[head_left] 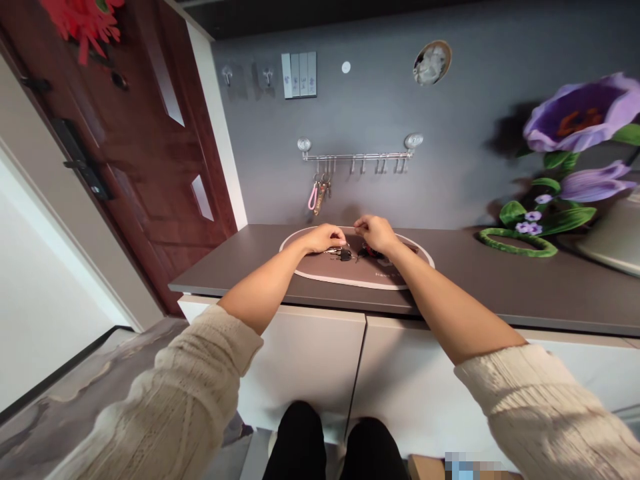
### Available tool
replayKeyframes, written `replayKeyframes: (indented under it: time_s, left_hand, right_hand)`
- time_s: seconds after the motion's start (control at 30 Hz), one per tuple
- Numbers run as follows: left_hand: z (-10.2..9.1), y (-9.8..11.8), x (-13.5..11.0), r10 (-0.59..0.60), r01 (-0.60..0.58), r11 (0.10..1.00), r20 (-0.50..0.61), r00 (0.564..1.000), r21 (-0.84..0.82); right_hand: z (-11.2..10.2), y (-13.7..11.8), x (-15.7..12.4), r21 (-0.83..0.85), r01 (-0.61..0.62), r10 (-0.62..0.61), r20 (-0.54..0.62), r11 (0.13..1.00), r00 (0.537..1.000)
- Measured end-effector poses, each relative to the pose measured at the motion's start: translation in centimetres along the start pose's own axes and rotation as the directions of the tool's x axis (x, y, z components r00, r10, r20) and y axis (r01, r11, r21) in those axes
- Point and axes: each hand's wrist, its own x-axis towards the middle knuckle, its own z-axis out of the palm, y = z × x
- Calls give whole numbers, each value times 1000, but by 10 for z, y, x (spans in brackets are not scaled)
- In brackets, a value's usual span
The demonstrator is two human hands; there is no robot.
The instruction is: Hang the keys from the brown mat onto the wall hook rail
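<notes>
My left hand (323, 238) is closed in a pinch at a bunch of keys (343, 254), one with a black head, just over the brown oval mat (340, 273). A short way to the right, my right hand (377, 235) has its fingertips pressed together. What they hold, if anything, is too small to make out. Below that hand, and partly hidden by it, a dark and red item (369, 251) lies on the mat.
A clear hook rail (357, 157) on the grey wall carries keys with a pink loop (313, 197) at its left. Purple artificial flowers (595, 180) with a green ring base (520, 243) stand on the countertop (475, 287) at right. A dark red door (145, 133) is at left.
</notes>
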Motion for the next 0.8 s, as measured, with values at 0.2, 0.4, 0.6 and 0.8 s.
replayKeyframes:
  time_s: [0.2,0.4,0.6,0.8]
  left_hand:
    - [-2,1,1,-28,19,994,-90,996,-104]
    - [-4,10,0,-123,72,961,-180,976,-267]
    - [-8,17,2,-113,17,955,-309,944,-295]
    - [-8,15,5,-163,-8,910,-376,912,-414]
  right_hand:
    - [1,0,0,-19,17,-17,8,1000,1000]
    - [2,-1,0,-2,30,-30,13,1000,999]
    - [1,-6,-2,52,38,-39,17,998,999]
    - [-1,-14,-4,261,33,-21,-49,965,999]
